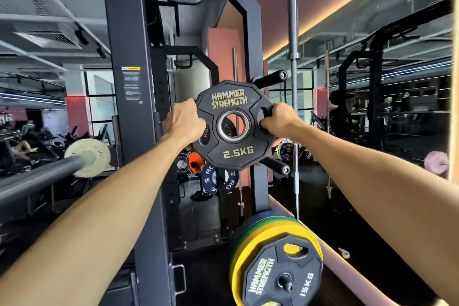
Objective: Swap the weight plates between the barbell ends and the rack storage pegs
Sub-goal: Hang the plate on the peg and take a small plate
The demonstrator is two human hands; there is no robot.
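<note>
Rack [129, 131]: black upright frame, bare storage pegs at upper right [269, 79] and lower right [275, 165]
Barbell [44, 174]: sleeve at left, pale plate on it
Stored plates [280, 271]: yellow, green, black 15KG on low peg
2.5KG plate [232, 126]: held upright between the bare pegs
Left hand [183, 123]: curled round plate's left edge
Right hand [279, 119]: fingers hooked through right grip slot

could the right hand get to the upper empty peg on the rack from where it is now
Probably yes, but not freely: the right hand and left hand both grip the 2.5 kg plate. The upper peg juts out bare just above it, with nothing between.
</note>
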